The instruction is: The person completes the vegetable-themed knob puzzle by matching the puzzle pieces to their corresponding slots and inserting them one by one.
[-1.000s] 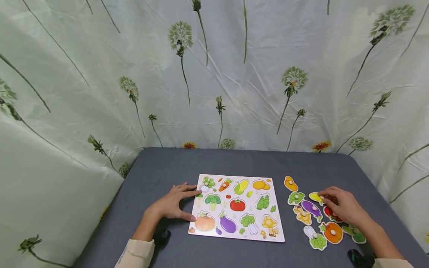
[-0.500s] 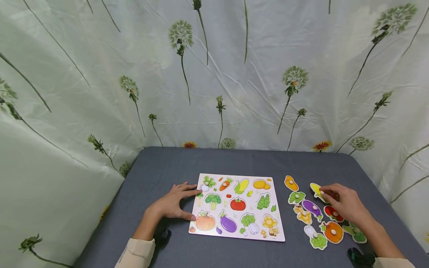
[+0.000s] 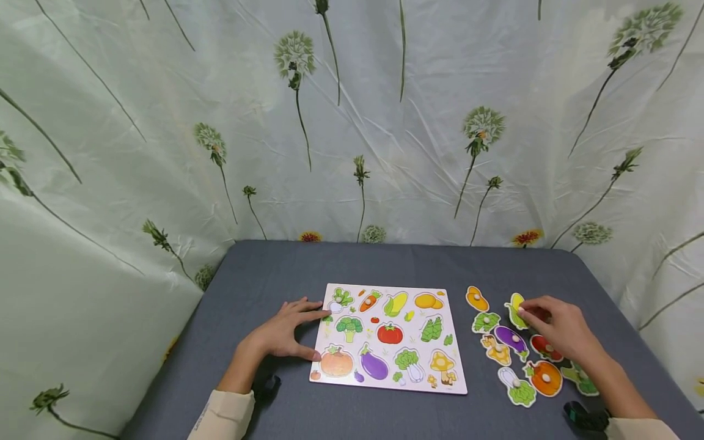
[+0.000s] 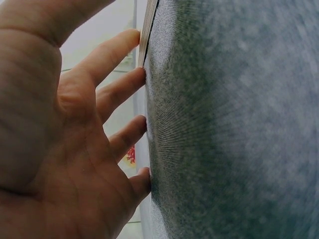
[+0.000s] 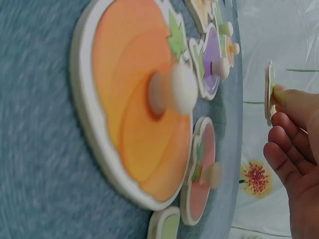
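Observation:
My right hand (image 3: pixel 561 327) pinches the knob of a corn puzzle piece (image 3: pixel 515 310), which stands clear of the cloth in the right wrist view. Spread along the left edge of a white vegetable puzzle board (image 3: pixel 363 345), my left hand (image 3: pixel 283 332) has its thumb and index finger at the rim. In the left wrist view its fingers (image 4: pixel 119 94) are straight, the tips at the board's edge and the cloth. Below my right hand lie a tomato piece (image 3: pixel 546 347), an eggplant piece (image 3: pixel 511 342) and a pumpkin piece (image 5: pixel 134 109), each with a knob.
Other knobbed pieces lie right of the board: a potato piece (image 3: pixel 476 299), a cabbage-like green piece (image 3: pixel 486 322), a mushroom piece (image 3: pixel 497 351), a bok choy piece (image 3: pixel 517 387) and a broccoli piece (image 3: pixel 582 380). Grey cloth (image 3: pixel 308 263) covers the table; a flowered curtain (image 3: pixel 341 134) hangs behind.
The corn piece has risen from among the other pieces and turned from lying sideways to nearly upright, moving slightly away with my right hand. My left hand stays in place at the board.

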Tool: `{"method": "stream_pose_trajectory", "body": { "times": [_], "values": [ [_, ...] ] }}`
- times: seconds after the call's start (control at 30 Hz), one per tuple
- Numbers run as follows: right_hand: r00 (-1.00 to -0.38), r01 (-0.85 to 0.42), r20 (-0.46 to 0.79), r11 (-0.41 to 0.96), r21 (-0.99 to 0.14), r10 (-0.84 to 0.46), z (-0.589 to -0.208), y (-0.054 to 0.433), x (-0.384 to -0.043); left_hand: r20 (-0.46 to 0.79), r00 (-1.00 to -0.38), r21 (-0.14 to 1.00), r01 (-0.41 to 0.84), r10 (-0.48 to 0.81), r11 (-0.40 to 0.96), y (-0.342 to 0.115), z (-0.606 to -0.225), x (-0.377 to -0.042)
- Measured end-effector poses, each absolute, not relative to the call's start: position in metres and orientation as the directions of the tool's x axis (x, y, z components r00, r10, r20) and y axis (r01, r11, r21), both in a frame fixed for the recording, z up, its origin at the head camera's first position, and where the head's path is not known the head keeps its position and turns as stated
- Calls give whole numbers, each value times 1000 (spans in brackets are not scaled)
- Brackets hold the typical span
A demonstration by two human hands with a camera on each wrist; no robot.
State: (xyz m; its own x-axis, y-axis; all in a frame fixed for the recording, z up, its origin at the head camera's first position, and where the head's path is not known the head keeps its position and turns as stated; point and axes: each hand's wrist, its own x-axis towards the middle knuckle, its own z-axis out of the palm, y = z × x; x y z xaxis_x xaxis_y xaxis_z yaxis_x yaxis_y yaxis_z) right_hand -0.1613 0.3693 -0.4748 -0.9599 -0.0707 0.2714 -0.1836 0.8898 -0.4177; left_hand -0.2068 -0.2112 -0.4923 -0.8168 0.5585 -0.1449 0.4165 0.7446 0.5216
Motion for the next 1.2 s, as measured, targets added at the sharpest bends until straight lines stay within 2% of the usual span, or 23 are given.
{"method": "stream_pose_trajectory", "body": {
  "times": [0.43,0.77,1.2],
  "values": [
    [-950,-221,300,872,-438,-90,-468,355,-163,-134,-816,526,422,562,738,-212,-493,-206],
    [-901,-315,414,851,-420,-129,-468,338,-171,-145,-819,517,415,555,748,-212,-493,-206],
    [-909,-316,399,827,-466,-123,-469,317,-180,-139,-815,521,424,563,741,-212,-493,-206]
  ]
}}
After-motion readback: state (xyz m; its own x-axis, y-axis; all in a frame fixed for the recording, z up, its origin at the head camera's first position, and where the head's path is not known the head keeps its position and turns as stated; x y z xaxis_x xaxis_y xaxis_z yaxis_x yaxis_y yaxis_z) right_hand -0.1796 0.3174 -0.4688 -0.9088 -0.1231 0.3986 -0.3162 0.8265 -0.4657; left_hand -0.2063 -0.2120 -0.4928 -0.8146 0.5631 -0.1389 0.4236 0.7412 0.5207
